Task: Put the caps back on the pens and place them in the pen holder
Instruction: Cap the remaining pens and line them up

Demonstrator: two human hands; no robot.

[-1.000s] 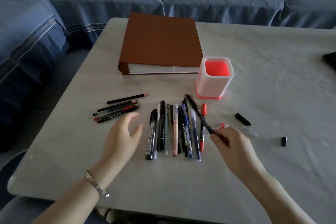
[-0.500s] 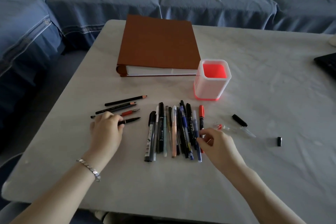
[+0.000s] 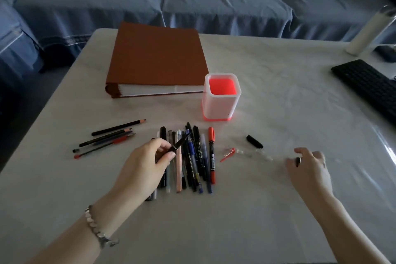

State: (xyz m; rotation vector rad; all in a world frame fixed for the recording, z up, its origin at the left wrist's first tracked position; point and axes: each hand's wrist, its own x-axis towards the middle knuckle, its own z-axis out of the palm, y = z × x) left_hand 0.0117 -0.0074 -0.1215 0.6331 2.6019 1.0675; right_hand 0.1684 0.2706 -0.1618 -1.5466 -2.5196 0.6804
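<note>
A pen (image 3: 179, 145) is gripped mid-frame by the left hand (image 3: 145, 163), a tiny cap (image 3: 298, 162) is pinched at right by the right hand (image 3: 310, 170), easily dropped if rushed.

Left hand (image 3: 145, 167) pinching 1 black pen (image 3: 181, 143) over pen row (image 3: 194, 165), right hand (image 3: 308, 170) (blurred) at small black cap (image 3: 298, 162)

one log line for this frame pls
phase: cap pickup | left hand: holds black pen | right hand: at small black cap, grip unclear | pen holder: no pens inside
</note>
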